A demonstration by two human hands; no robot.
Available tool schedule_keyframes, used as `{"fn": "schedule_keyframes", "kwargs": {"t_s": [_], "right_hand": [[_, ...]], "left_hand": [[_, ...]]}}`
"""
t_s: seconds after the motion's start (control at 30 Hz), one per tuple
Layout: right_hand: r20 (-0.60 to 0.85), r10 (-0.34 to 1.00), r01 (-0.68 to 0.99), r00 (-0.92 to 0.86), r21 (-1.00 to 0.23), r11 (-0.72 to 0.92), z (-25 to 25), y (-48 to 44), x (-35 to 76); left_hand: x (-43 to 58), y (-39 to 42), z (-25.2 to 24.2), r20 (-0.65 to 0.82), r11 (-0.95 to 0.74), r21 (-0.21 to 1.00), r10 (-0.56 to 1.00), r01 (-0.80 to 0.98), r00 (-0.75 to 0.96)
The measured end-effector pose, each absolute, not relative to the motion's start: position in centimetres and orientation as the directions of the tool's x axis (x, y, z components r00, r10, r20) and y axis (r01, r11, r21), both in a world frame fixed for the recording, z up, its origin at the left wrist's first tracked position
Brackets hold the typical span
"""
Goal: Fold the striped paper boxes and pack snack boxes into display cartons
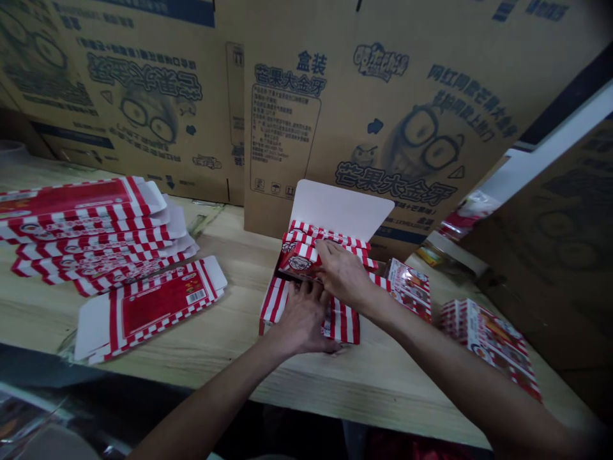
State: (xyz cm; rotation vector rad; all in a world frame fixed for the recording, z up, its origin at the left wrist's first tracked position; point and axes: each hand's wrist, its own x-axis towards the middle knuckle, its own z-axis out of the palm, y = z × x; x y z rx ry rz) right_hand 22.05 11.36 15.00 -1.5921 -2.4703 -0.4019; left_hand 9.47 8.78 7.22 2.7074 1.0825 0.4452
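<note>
A red-and-white striped box (272, 310) stands on the table with its white lid (338, 207) raised at the back. Inside it sit smaller striped packets (299, 259). My right hand (342, 271) reaches in from the right, fingers bent over the top of a packet and closed on it. Lower down, my left hand (306, 316) lies over the front of the box, its thumb spread along the near edge and its fingertips at the opening. What lies under the left palm is hidden.
Flattened striped cartons (96, 223) are piled at the left, with a single carton (163, 303) before them. Wrapped packs (409, 287) and another stack (498, 345) lie to the right. Large cardboard boxes (287, 153) wall off the back.
</note>
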Motion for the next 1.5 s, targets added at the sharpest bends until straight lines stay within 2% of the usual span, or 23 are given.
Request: {"fn": "schedule_keyframes", "kwargs": {"t_s": [0.2,0.47,0.63,0.87,1.03,1.13,1.27,1.4,1.5], "right_hand": [[0.240,0.872,0.904,-0.426,0.075,0.421,15.4,12.0,22.6],[0.382,0.827,0.909,-0.412,0.105,0.403,14.7,10.4,22.6],[0.403,0.826,0.911,-0.395,0.057,0.408,14.3,10.6,22.9],[0.295,0.838,0.882,-0.459,0.036,0.471,15.3,12.4,23.4],[0.249,0.853,0.882,-0.459,0.010,0.471,15.4,13.1,23.2],[0.212,0.848,0.874,-0.485,0.074,0.481,14.2,13.3,22.5],[0.199,0.818,0.840,-0.540,0.186,0.510,11.8,13.7,21.6],[0.233,0.766,0.800,-0.599,0.157,0.579,10.4,13.7,22.4],[0.300,0.742,0.796,-0.600,0.127,0.592,10.6,13.2,24.0]], "left_hand": [[9.7,8.3,6.4,0.209,-0.735,0.211,0.678,0.645,0.704],[9.7,8.2,6.2,0.235,-0.710,0.241,0.704,0.661,0.670],[9.5,8.7,6.9,0.260,-0.739,0.234,0.674,0.632,0.692],[9.5,8.2,6.4,0.307,-0.749,0.158,0.656,0.643,0.689],[9.5,7.9,5.7,0.344,-0.746,0.147,0.654,0.649,0.674],[9.7,7.8,5.5,0.352,-0.745,0.139,0.653,0.652,0.671],[9.7,7.8,5.6,0.364,-0.744,0.185,0.659,0.642,0.658],[9.2,7.4,4.7,0.404,-0.753,0.245,0.652,0.611,0.642],[8.1,7.6,4.6,0.469,-0.800,0.306,0.599,0.517,0.649]]}}
